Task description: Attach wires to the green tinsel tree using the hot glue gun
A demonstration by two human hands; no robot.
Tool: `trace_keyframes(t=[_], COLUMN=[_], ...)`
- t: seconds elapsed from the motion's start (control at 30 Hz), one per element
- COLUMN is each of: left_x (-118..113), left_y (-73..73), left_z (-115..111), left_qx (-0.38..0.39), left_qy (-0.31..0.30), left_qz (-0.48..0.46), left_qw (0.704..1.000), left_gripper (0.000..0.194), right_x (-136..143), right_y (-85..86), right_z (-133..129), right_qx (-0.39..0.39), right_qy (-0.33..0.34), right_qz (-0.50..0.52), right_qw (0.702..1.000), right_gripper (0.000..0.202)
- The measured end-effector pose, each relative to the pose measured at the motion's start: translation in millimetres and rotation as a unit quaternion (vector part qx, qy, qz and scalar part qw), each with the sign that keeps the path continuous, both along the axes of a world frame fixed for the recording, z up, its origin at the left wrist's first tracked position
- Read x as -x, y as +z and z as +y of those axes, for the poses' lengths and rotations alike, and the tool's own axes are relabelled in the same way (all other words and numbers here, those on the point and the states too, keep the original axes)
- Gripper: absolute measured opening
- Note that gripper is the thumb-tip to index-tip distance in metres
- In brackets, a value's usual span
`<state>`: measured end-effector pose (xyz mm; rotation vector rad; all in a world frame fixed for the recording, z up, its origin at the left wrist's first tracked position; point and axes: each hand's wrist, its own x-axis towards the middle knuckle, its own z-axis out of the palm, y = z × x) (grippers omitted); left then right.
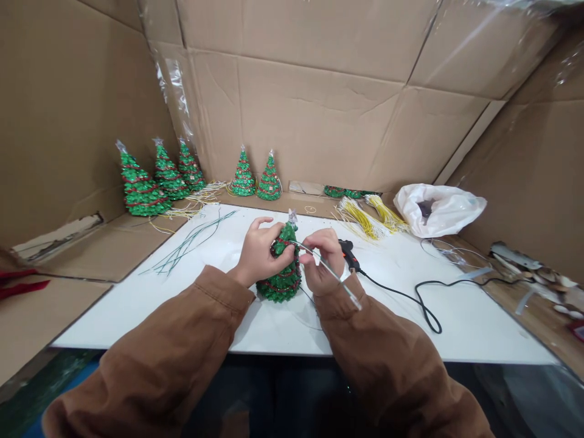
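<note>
A small green Christmas tree with red garland and a clear star on top stands upright near the middle of the white board. My left hand grips its upper left side, with the thumb across the front. Close to the tree's right side, my right hand pinches a thin pale wire. One end of the wire reaches the tree near my left thumb; the other hangs over my right sleeve with a small clear tip.
A black glue gun lies behind my right hand, its cord running right. Green wires lie left. Finished-looking trees stand along the back, near yellow wire bundles and a white plastic bag. Cardboard walls enclose the board.
</note>
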<state>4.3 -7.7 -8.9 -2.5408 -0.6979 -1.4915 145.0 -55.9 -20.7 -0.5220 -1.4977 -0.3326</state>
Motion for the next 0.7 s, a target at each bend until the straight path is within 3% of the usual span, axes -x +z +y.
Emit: trace_keyframes(t=[0.07,0.27,0.43,0.53,0.6,0.7], left_x=[-0.2,0.0,-0.2,-0.2,0.1,0.5], left_y=[0.1,0.5,1.4,1.7,1.5,0.6], left_z=[-0.5,0.0,-0.6,-1.3,-1.2,-0.1], left_qx=[-0.001,0.004,-0.01,-0.014,-0.016,-0.012], left_qy=[0.006,-0.006,-0.011,-0.003,-0.003,-0.004], left_qz=[0.004,0.006,-0.007,0.001,0.003,0.005], left_qw=[1.0,1.0,1.0,1.0,1.0,1.0], left_gripper=[0.012,0.015,0.013,0.01,0.01,0.01], right_x=[1.1,1.4,1.6,2.0,2.3,3.2], right_y=[0.1,6.1,-2.5,-5.4,-3.6,0.9], right_z=[-0.4,-2.8,1.4,3.7,3.6,2.0], right_qx=[-0.013,0.062,0.025,-0.028,-0.031,0.025], right_qy=[0.013,-0.012,0.023,0.048,0.03,-0.017], right_qz=[0.019,-0.055,-0.002,0.047,0.037,-0.032], right_qw=[1.0,0.996,0.999,0.997,0.998,0.999], right_gripper=[0.01,0.004,0.022,0.014,0.007,0.011])
